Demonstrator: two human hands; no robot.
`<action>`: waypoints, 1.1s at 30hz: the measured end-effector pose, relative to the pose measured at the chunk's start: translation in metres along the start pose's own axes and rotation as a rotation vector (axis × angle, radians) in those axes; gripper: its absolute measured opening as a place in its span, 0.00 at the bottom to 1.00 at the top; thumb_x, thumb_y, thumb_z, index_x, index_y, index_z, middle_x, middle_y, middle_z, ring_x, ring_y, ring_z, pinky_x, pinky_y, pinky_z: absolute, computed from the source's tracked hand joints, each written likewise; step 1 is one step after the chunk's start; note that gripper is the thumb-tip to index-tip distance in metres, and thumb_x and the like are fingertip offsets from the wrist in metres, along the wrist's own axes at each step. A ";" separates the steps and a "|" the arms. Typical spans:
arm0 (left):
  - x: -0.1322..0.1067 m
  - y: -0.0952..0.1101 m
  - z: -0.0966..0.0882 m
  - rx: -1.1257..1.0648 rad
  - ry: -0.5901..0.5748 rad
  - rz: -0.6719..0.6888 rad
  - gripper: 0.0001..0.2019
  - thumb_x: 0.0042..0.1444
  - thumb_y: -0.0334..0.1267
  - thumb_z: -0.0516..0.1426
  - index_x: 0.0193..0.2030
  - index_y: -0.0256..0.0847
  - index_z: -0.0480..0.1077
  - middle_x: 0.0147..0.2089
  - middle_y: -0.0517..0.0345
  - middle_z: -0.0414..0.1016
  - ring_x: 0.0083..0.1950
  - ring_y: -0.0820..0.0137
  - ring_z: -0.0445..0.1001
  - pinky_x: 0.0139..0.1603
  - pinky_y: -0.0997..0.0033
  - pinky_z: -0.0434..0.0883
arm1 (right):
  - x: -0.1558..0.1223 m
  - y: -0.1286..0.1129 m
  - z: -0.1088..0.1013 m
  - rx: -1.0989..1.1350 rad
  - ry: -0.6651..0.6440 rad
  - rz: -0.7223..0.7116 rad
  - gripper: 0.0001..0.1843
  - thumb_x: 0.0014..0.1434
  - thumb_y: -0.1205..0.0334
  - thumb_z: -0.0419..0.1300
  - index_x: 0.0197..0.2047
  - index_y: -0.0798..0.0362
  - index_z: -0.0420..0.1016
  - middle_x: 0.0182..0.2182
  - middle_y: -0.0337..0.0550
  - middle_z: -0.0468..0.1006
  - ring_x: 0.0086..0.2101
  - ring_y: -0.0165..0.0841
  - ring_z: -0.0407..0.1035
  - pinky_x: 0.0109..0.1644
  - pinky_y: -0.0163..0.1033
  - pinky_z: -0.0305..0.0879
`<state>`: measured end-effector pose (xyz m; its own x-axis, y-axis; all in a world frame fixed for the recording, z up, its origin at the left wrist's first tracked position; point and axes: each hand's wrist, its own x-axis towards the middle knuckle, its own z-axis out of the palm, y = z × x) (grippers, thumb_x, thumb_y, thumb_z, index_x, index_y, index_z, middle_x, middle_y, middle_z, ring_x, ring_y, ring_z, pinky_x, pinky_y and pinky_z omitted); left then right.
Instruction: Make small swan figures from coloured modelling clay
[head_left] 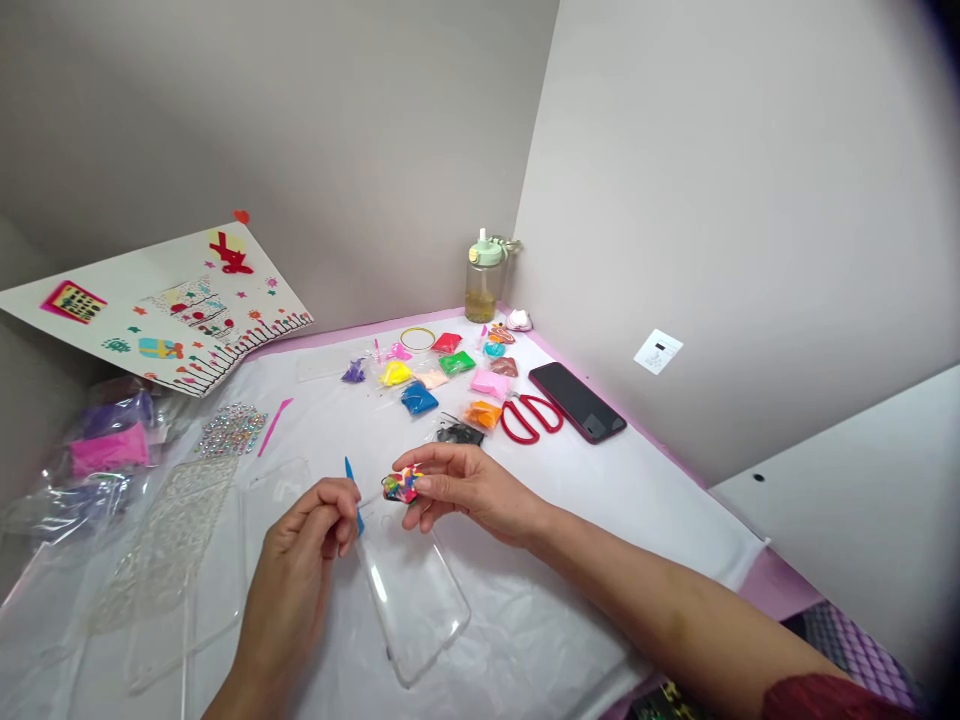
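A small lump of multicoloured modelling clay [403, 484], red, yellow, white and blue, is between the thumb and fingers of my right hand [472, 490]. To its left, my left hand [319, 525] is closed, its thumb and fingertips pressed together; whatever they pinch is hidden. Right at those fingertips is a blue plastic clay tool [349, 469], partly covered by them, and I cannot tell whether it is held. Below both hands a clear phone case [416, 600] lies on the white table cover.
Several clay packets, including a blue one [418, 399], lie beyond my hands. Red-handled scissors [531, 415], a phone [577, 400] and a bottle [484, 280] are toward the wall. At left are rhinestones [231, 430], a pink tool [274, 426], clear cases [191, 580] and a decorated board [165, 310].
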<state>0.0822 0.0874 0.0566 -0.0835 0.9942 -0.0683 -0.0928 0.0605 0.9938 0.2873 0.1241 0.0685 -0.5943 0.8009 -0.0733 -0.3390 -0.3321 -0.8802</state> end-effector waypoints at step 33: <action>0.002 0.003 -0.002 0.553 0.255 0.309 0.05 0.57 0.41 0.60 0.36 0.44 0.72 0.34 0.62 0.68 0.31 0.71 0.64 0.35 0.70 0.63 | -0.006 -0.005 0.012 -0.079 -0.068 -0.088 0.14 0.50 0.62 0.73 0.36 0.55 0.73 0.29 0.38 0.79 0.29 0.28 0.73 0.35 0.34 0.69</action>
<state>0.0793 0.0892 0.0597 -0.2623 0.9251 0.2745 0.4874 -0.1185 0.8651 0.2836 0.1153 0.0784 -0.6142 0.7883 0.0352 -0.3351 -0.2202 -0.9161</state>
